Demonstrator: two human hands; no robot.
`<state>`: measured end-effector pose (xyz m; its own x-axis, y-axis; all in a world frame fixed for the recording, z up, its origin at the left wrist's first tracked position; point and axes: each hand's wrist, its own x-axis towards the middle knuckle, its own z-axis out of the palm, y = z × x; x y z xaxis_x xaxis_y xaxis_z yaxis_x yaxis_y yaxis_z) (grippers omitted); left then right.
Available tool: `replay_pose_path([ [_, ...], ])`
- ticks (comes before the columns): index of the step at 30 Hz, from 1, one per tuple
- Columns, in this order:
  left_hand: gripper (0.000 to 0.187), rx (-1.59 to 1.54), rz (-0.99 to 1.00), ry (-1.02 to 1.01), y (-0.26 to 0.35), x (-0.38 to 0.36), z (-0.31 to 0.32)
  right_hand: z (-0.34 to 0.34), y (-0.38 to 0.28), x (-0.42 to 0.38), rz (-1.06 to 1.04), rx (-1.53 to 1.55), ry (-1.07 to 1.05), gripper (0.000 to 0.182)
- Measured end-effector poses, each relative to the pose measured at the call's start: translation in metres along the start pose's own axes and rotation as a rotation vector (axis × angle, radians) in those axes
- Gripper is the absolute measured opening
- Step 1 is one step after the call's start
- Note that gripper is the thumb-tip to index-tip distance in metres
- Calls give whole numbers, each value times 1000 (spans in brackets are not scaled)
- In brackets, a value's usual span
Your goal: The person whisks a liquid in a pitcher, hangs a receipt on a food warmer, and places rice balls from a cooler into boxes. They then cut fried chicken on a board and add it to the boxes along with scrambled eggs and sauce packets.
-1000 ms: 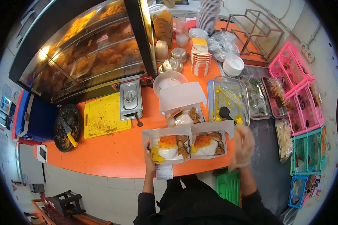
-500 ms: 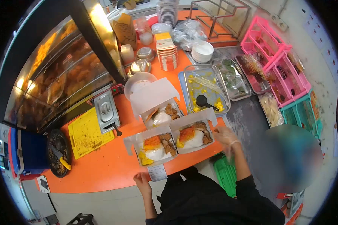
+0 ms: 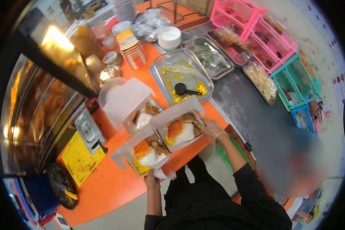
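Three open white boxes of food stand together on the orange counter. My left hand (image 3: 151, 180), bare, is at the near edge of the front-left box (image 3: 149, 153), its fingers closed beside a white paper slip (image 3: 165, 175). At the right side of the right box (image 3: 180, 128), my right hand (image 3: 212, 128), in a clear glove, has its fingers at the box wall, close to the brown meat pieces. Whether they pinch anything is too small to tell. Behind these two is the third box (image 3: 143, 117), its lid raised.
A glass tray (image 3: 182, 76) with yellow bits and a black scoop lies behind. To the left are a yellow board (image 3: 80, 159), a metal container (image 3: 89, 130) and a black pan (image 3: 61, 188). Pink baskets (image 3: 257, 38) and covered trays stand at the right.
The view has turned and shifted. My left hand has come up to the front-left box's near edge, and my right hand has moved onto the right box's side. The paper slip now looks crumpled or tilted.
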<state>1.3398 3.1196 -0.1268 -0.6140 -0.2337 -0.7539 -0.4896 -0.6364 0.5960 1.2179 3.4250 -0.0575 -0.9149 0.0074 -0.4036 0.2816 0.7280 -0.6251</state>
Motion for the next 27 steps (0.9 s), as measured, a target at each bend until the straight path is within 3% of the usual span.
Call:
replay_pose_path([
  [1, 42, -15, 65, 26, -5, 3, -5, 13, 14, -13, 19, 10, 17, 40],
  [3, 43, -15, -3, 19, -1, 1, -14, 38, 25, -46, 59, -222, 288, 37],
  [5, 44, -43, 85, -1, -3, -4, -23, 71, 34, -81, 0, 13, 573, 37],
  [7, 46, -101, 51, -162, 4, -18, -21, 91, 42, -106, 288, 520, 383, 37],
  [9, 53, 52, 101, -247, 3, -17, -37, 145, 78, -106, 371, 951, 583, 30],
  [10, 53, 108, 122, -276, 6, -19, -36, 138, 65, -111, 319, 1264, 596, 32],
  [11, 52, 140, 127, -302, 6, -22, -30, 125, 52, -115, 229, 1570, 598, 34],
  [13, 52, 190, 131, -327, 6, -34, -11, 119, 67, -124, 382, 1707, 177, 36],
  [14, 52, 210, 135, -339, 5, -43, -2, 122, 73, -129, 373, 1727, 218, 36],
  [16, 51, 249, 133, -366, 0, -59, 17, 129, 88, -138, 140, 2088, 57, 38],
  [19, 51, 289, 120, -412, -21, -85, 43, 68, 92, -184, 184, 2155, 129, 35],
  [21, 50, 307, 105, -451, -43, -103, 64, 50, 136, -215, 239, 2203, 170, 40],
  [23, 50, 319, 80, -491, -69, -119, 85, 3, 169, -264, 167, 1852, 500, 41],
  [25, 49, 323, 38, -549, -100, -134, 107, 2, 257, -281, -46, 2021, 836, 43],
  [26, 49, 320, 11, -568, -116, -139, 114, -13, 280, -297, -33, 1637, 1073, 45],
  [27, 49, 313, -22, -594, -135, -141, 122, -33, 306, -308, -35, 1531, 1199, 47],
])
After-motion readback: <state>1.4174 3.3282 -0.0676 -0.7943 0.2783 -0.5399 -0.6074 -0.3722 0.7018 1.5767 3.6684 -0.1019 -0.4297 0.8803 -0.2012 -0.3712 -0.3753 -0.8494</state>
